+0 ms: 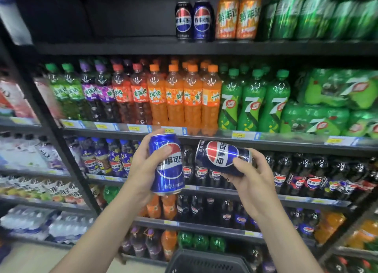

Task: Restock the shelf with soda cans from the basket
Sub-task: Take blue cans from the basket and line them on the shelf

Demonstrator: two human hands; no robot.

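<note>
Two blue Pepsi cans sit in the middle of the frame, one in each hand, held up in front of the drink shelves. The left can (166, 164) stands nearly upright, a little left of centre; the left hand (143, 170) wraps it from the left side, thumb curled across the logo. The right can (223, 157) lies tipped on its side just right of centre, its silver end pointing right; the right hand (252, 178) cradles it from below and behind, thumb pressed on its lower face, fingers curled round the far side. The two cans are near each other but apart.

At the bottom centre, the dark rim of a plastic basket (206, 260) shows between the forearms. In the upper middle, the top shelf (143, 47) carries a black Pepsi can (183, 20), a blue Pepsi can (202, 20) and two orange Mirinda cans (238, 16), with green cans (319, 14) blurred toward the upper right; its left stretch is bare. Below it stand orange Mirinda bottles (184, 98) and green 7-Up bottles (253, 100).
</note>
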